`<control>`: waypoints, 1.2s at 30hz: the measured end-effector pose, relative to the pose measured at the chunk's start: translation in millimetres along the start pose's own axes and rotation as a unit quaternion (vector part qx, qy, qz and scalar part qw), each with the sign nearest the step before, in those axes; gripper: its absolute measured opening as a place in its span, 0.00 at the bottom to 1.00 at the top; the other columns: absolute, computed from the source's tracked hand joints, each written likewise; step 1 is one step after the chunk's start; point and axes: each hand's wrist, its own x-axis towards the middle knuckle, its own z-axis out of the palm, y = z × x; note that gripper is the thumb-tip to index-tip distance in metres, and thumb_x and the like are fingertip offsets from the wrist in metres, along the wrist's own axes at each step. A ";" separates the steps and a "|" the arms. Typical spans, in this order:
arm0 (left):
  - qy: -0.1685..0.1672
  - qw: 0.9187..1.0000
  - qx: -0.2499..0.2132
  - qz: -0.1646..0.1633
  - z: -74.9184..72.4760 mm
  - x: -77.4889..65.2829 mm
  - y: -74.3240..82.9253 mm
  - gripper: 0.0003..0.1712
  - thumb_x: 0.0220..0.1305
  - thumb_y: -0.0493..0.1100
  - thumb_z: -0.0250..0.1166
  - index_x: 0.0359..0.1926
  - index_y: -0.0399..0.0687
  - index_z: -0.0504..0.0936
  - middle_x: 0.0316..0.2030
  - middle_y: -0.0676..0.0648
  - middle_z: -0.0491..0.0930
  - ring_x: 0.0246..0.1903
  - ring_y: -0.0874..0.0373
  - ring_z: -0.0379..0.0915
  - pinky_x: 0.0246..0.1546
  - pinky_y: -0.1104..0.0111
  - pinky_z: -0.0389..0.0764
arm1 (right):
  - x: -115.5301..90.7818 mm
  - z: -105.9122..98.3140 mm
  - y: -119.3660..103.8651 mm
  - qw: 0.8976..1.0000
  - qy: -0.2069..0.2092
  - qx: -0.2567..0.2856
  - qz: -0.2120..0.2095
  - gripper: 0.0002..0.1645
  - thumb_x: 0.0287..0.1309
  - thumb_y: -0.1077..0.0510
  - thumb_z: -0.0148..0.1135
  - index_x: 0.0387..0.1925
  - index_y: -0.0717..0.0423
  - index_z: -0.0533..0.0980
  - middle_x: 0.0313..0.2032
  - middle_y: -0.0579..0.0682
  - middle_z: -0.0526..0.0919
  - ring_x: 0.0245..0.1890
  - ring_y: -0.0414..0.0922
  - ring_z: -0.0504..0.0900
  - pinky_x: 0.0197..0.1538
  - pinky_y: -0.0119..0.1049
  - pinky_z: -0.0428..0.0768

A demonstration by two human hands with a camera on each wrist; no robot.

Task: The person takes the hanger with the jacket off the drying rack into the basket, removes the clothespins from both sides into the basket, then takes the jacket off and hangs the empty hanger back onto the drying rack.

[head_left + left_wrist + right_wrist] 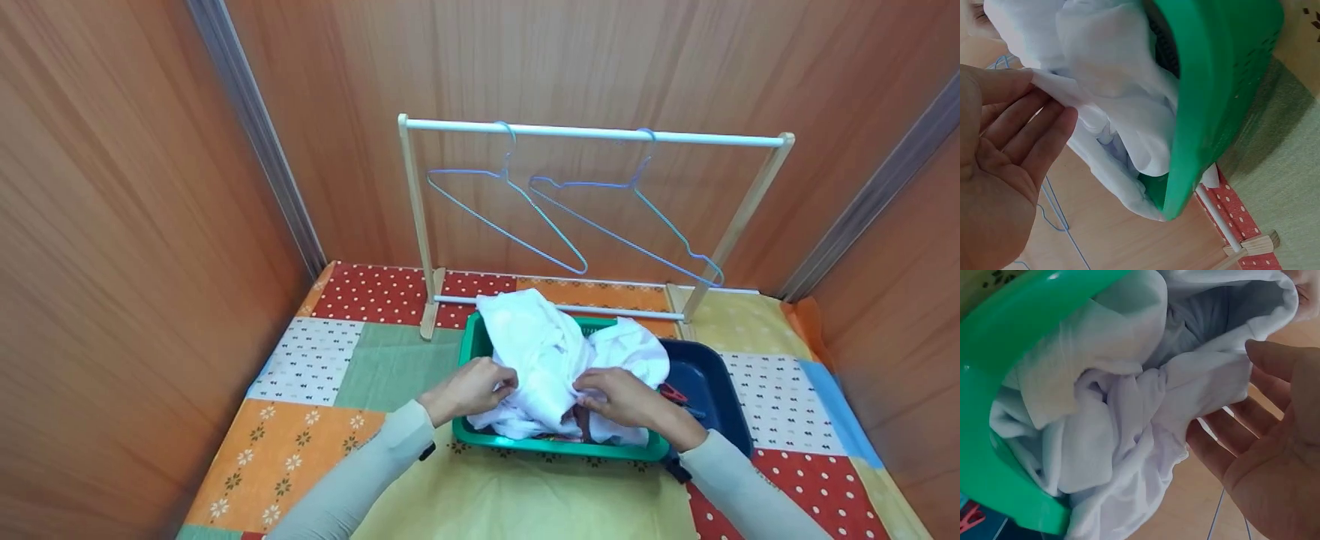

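White cloth (536, 345) lies bunched in a green basket (555, 448), piled above its rim. At the basket's left side, my left hand (474, 384) pinches an edge of the cloth; the left wrist view shows the thumb (1008, 84) on top and the fingers beneath. Opposite it, my right hand (619, 394) pinches another fold, its thumb (1272, 359) on the near face and its fingers behind. Between the hands the fabric (1202, 385) hangs in loose folds. What kind of garment or linen it is cannot be made out.
Behind the basket stands a rack (585, 132) with two blue wire hangers (510, 234) (626, 238). A dark blue tray (724, 397) sits right of the basket, with a red clip (673, 393) in it. Patchwork cloth (300, 442) covers the surface; wooden panels (135, 225) surround it.
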 end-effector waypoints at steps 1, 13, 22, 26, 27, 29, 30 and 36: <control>-0.007 1.000 0.003 -0.003 0.7 0.1 0.0 0.08 0.68 0.43 0.63 0.45 0.52 0.86 0.39 0.53 0.87 0.34 0.65 0.79 0.38 0.75 0.81 | 0.5 1.6 -0.9 1.000 -0.014 -0.001 0.005 0.15 0.67 0.53 0.60 0.53 0.49 0.81 0.50 0.46 0.85 0.52 0.44 0.82 0.56 0.47 0.81; -0.064 0.997 0.009 -0.040 13.8 -2.2 0.1 0.08 0.67 0.45 0.64 0.46 0.55 0.84 0.40 0.55 0.82 0.40 0.63 0.76 0.48 0.68 0.80 | 7.7 16.6 -6.8 0.991 -0.118 -0.017 0.055 0.24 0.67 0.53 0.60 0.62 0.52 0.75 0.61 0.52 0.79 0.63 0.53 0.76 0.63 0.53 0.74; -0.031 0.998 -0.018 -0.053 0.1 4.0 -3.3 0.12 0.69 0.46 0.62 0.50 0.53 0.85 0.44 0.53 0.86 0.38 0.64 0.79 0.44 0.70 0.82 | -0.5 6.9 -1.5 0.997 -0.064 0.016 0.049 0.23 0.68 0.51 0.58 0.61 0.53 0.75 0.58 0.52 0.81 0.59 0.51 0.79 0.61 0.53 0.77; 0.018 0.996 -0.050 -0.075 -10.0 6.7 -9.6 0.11 0.69 0.45 0.61 0.48 0.50 0.86 0.43 0.51 0.87 0.40 0.62 0.81 0.44 0.68 0.83 | -3.7 -2.9 -0.8 1.000 -0.003 0.004 0.030 0.20 0.67 0.54 0.59 0.58 0.55 0.77 0.55 0.52 0.83 0.56 0.51 0.81 0.59 0.52 0.78; 0.026 0.994 -0.056 -0.085 -12.2 7.5 -11.7 0.11 0.70 0.46 0.61 0.48 0.50 0.86 0.43 0.51 0.87 0.40 0.62 0.82 0.44 0.68 0.83 | -4.6 -5.5 -1.1 0.999 0.006 0.002 0.033 0.20 0.67 0.54 0.60 0.58 0.55 0.77 0.55 0.52 0.83 0.56 0.51 0.81 0.59 0.52 0.78; 0.036 0.991 -0.070 -0.105 -16.4 8.9 -15.8 0.12 0.70 0.47 0.61 0.48 0.50 0.86 0.43 0.51 0.87 0.41 0.61 0.82 0.44 0.67 0.83 | -6.5 -10.7 -2.5 0.999 0.018 -0.001 0.047 0.21 0.67 0.54 0.60 0.59 0.54 0.77 0.55 0.51 0.83 0.57 0.50 0.81 0.60 0.51 0.78; 0.040 0.989 -0.080 -0.114 -18.1 9.8 -18.2 0.12 0.70 0.47 0.61 0.48 0.50 0.86 0.43 0.51 0.87 0.40 0.61 0.82 0.43 0.66 0.83 | -7.3 -13.1 -3.3 0.998 0.023 -0.002 0.054 0.21 0.67 0.54 0.60 0.59 0.53 0.77 0.56 0.50 0.83 0.57 0.50 0.81 0.60 0.51 0.78; 0.078 0.978 -0.113 -0.157 -24.5 17.8 -38.8 0.13 0.69 0.45 0.62 0.51 0.48 0.83 0.47 0.48 0.86 0.45 0.56 0.82 0.47 0.61 0.84 | -10.7 -26.8 -1.3 0.994 0.071 0.004 0.084 0.18 0.67 0.53 0.60 0.56 0.51 0.79 0.55 0.49 0.84 0.57 0.50 0.81 0.59 0.51 0.79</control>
